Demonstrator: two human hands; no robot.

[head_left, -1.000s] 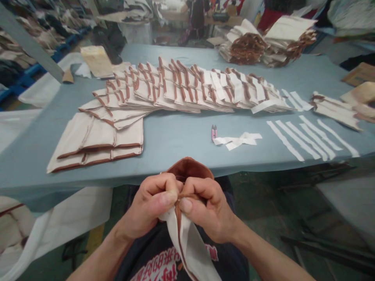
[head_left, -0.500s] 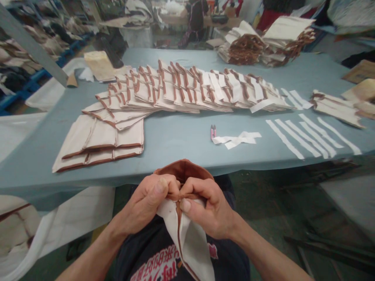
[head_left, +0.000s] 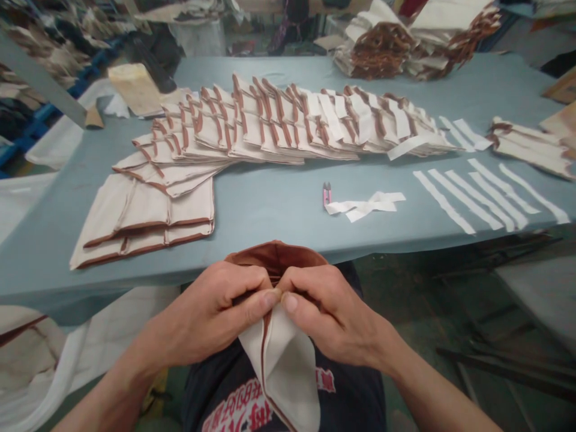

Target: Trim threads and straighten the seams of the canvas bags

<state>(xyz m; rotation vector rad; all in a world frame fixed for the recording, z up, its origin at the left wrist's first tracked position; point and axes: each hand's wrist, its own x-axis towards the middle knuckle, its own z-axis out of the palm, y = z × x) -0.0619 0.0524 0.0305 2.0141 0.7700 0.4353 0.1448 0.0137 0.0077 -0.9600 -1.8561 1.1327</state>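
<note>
The left hand [head_left: 220,315] and right hand [head_left: 330,315] both grasp the cloth [head_left: 294,366], pinching it between thumbs and fingers, the thumb tips close together at its brown seam. The cloth is at the near middle, just in front of the counter [head_left: 261,207]; its pale part hangs over the dark shirt [head_left: 200,372], which bears red and white print, and a brown part shows beyond the knuckles.

On the counter, near left, lie two folded pieces [head_left: 148,204], pale with brown edging, one overlapping the other. Beyond them, a row [head_left: 252,129] of similar pieces runs overlapping towards the right, with white tapes [head_left: 330,117] across its right part. Right of the middle, pink snips [head_left: 327,195] lie just beside some crossed strips [head_left: 366,205]. Farther right, more strips [head_left: 445,201] lie slanting side by side, with a bundle [head_left: 531,147] beyond them. Far right stand pale and brown stacks [head_left: 382,51]; far left, a yellowish block [head_left: 135,90]. Below the counter, near left, a white tub [head_left: 65,378] holds more fabric [head_left: 31,354].
</note>
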